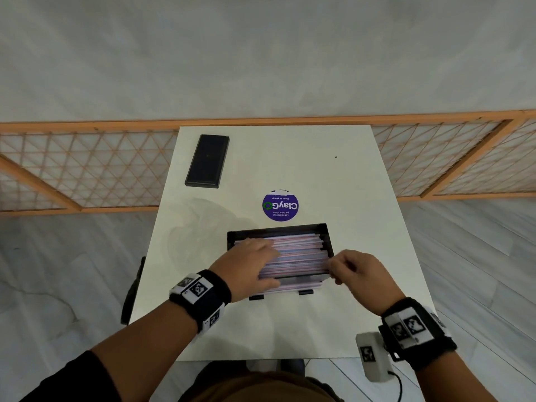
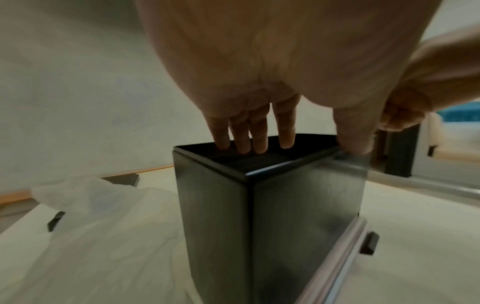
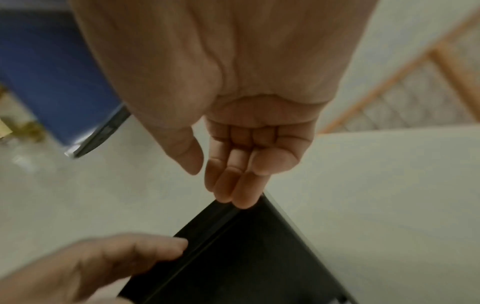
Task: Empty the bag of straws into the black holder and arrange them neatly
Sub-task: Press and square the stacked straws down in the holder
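Both forearms reach in from the near edge, each with a black wrist strap carrying printed markers. Beneath them stretches the white counter, the largest thing in sight, set against an orange lattice rail. At its near middle stands the black holder, open on top and packed with pink-and-white straws lying side by side across its width. To the holder's left lies the clear plastic bag, crumpled and flat on the counter. A black lid rests near the far left corner, well apart from the holder. Between the lid and the holder sits a round purple sticker. The left hand lies over the left end of the straws, its grip spread flat with straight fingers pressing down into the holder and the thumb at the near rim. The right hand is at the holder's right near corner, fingers loosely extended and touching the rim there, pinching nothing that I can make out.
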Motion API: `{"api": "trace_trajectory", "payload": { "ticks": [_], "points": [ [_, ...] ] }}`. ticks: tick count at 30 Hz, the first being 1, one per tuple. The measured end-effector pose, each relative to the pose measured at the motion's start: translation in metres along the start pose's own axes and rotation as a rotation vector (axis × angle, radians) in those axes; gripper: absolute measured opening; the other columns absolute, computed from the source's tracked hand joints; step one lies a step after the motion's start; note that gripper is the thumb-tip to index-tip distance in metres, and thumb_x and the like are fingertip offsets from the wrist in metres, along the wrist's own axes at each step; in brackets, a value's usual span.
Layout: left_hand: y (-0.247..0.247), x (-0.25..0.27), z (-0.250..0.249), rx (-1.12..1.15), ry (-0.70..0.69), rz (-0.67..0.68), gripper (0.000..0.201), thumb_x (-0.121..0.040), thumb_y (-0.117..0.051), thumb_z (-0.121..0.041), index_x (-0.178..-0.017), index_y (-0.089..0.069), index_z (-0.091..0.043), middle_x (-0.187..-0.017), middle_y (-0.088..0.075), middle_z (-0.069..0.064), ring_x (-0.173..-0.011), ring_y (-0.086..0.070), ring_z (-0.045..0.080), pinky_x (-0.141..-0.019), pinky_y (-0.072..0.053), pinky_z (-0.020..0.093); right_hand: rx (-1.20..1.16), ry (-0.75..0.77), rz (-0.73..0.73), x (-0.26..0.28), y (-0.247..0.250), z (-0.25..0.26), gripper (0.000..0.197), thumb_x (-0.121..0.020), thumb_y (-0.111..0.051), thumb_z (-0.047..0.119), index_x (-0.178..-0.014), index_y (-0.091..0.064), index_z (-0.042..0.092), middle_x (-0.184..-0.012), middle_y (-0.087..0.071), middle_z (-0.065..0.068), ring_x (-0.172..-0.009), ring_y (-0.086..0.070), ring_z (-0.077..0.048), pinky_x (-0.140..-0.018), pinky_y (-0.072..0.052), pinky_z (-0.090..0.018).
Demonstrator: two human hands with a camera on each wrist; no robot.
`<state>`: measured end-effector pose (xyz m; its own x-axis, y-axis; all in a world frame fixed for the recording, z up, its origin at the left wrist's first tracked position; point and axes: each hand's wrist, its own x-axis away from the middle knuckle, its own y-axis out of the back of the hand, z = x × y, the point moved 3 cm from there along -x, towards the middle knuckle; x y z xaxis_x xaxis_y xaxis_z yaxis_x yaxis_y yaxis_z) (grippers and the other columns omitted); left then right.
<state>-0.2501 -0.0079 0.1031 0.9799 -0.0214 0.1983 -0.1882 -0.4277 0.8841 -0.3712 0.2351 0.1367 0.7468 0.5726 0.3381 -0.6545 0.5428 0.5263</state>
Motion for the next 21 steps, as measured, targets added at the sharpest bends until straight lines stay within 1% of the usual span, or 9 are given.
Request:
{"api": "trace_trajectory", "payload": {
  "ticks": [2, 4, 6, 7, 10, 13, 15, 18, 21],
  "points": [
    [-0.011, 0.000, 0.001, -0.055, -0.027, 0.019, 0.053, -0.095, -0.057, -0.055, -0.140, -0.058, -0.027, -0.156, -0.043, 0.002, -0.142, -0.039, 0.022, -0.118, -0.033, 0.038, -0.169, -0.131, 0.034, 0.007, -0.005, -0.016, 0.024, -0.097, -0.062, 0.025, -0.082, -0.075, 0.011, -0.079, -0.075, -0.006, -0.069, -0.067, -0.016, -0.059, -0.045, -0.027],
    [-0.017, -0.002, -0.003, -0.108, -0.061, -0.011, 0.043, -0.097, -0.048, -0.052, -0.125, -0.069, -0.028, -0.150, -0.052, 0.006, -0.134, -0.050, 0.026, -0.110, -0.044, 0.040, -0.315, -0.274, 0.100, 0.013, -0.021, -0.037, 0.024, -0.099, -0.058, 0.021, -0.090, -0.078, 0.010, -0.085, -0.076, -0.010, -0.069, -0.066, -0.016, -0.056, -0.043, -0.026],
    [-0.022, -0.004, -0.008, -0.190, -0.088, -0.102, 0.040, -0.097, -0.042, -0.048, -0.106, -0.075, -0.028, -0.134, -0.064, 0.006, -0.114, -0.063, 0.028, -0.093, -0.056, 0.038, -0.419, -0.406, 0.186, 0.017, -0.045, -0.056, 0.024, -0.099, -0.056, 0.019, -0.097, -0.079, 0.010, -0.086, -0.075, -0.011, -0.069, -0.065, -0.017, -0.055, -0.042, -0.026],
    [-0.023, -0.007, -0.010, -0.228, -0.085, -0.151, 0.039, -0.097, -0.041, -0.047, -0.099, -0.076, -0.028, -0.124, -0.067, 0.005, -0.103, -0.065, 0.027, -0.085, -0.058, 0.037, -0.456, -0.467, 0.221, 0.018, -0.059, -0.064, 0.024, -0.099, -0.056, 0.019, -0.100, -0.078, 0.010, -0.087, -0.075, -0.010, -0.069, -0.065, -0.018, -0.055, -0.041, -0.026],
    [-0.023, -0.016, -0.015, -0.275, -0.046, -0.241, 0.032, -0.098, -0.047, -0.042, -0.088, -0.072, -0.024, -0.092, -0.057, 0.001, -0.081, -0.056, 0.024, -0.069, -0.054, 0.037, -0.664, -0.639, 0.251, 0.016, -0.101, -0.082, 0.020, -0.095, -0.062, 0.022, -0.102, -0.072, 0.006, -0.079, -0.068, -0.009, -0.062, -0.060, -0.019, -0.051, -0.035, -0.024],
    [-0.019, -0.020, -0.019, -0.290, -0.033, -0.239, 0.016, -0.091, -0.071, -0.032, -0.079, -0.069, -0.022, -0.079, -0.052, 0.000, -0.069, -0.055, 0.023, -0.060, -0.053, 0.036, -1.011, -0.741, 0.135, 0.004, -0.135, -0.086, 0.015, -0.091, -0.066, 0.020, -0.104, -0.063, 0.012, -0.070, -0.052, -0.003, -0.055, -0.047, -0.016, -0.050, -0.028, -0.024],
    [-0.020, -0.021, -0.018, -0.328, -0.021, -0.200, 0.017, -0.087, -0.077, -0.031, -0.076, -0.067, -0.022, -0.074, -0.053, 0.000, -0.066, -0.056, 0.023, -0.056, -0.052, 0.033, -1.166, -0.758, 0.031, -0.008, -0.151, -0.085, 0.015, -0.091, -0.067, 0.019, -0.104, -0.064, 0.013, -0.067, -0.052, -0.001, -0.055, -0.047, -0.015, -0.050, -0.032, -0.025],
    [-0.023, -0.023, -0.019, -0.377, -0.049, -0.155, 0.014, -0.090, -0.071, -0.026, -0.079, -0.064, -0.021, -0.077, -0.053, 0.002, -0.071, -0.057, 0.028, -0.061, -0.053, 0.038, -1.257, -0.760, -0.068, -0.023, -0.167, -0.084, 0.020, -0.086, -0.074, 0.019, -0.104, -0.068, 0.012, -0.068, -0.057, -0.001, -0.054, -0.048, -0.015, -0.050, -0.036, -0.026],
    [-0.023, -0.023, -0.020, -0.388, -0.039, -0.153, 0.017, -0.095, -0.063, -0.029, -0.081, -0.063, -0.020, -0.078, -0.053, 0.002, -0.071, -0.056, 0.028, -0.060, -0.052, 0.038, -1.299, -0.768, -0.105, -0.033, -0.177, -0.081, 0.014, -0.087, -0.076, 0.020, -0.092, -0.067, 0.011, -0.068, -0.059, -0.001, -0.054, -0.049, -0.014, -0.049, -0.038, -0.025]
  ]
}}
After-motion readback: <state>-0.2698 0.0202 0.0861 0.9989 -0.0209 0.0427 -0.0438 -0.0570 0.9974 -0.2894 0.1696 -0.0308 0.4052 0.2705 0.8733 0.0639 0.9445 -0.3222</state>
